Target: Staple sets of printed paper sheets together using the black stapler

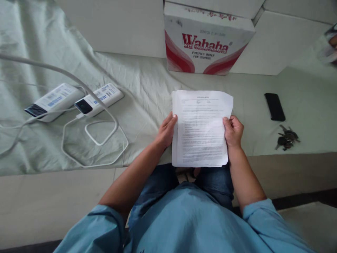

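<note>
Papers (201,128) held between both hands above lap, long axis running away from body. Left hand (166,130) pinching left edge, right hand (233,131) pinching right edge, equally near. Beyond right hand: phone (274,106), keys (286,137). Beyond left hand: power banks (75,101), cable (102,140). Box (207,38) straight ahead on bed (147,80).

A home bedroom: sheet-covered mattress (147,84) low on the tiled floor (52,203)

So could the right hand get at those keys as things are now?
Probably not at once: the right hand is gripping the printed sheets. The keys lie close on the sheet-covered surface, nothing between.
</note>
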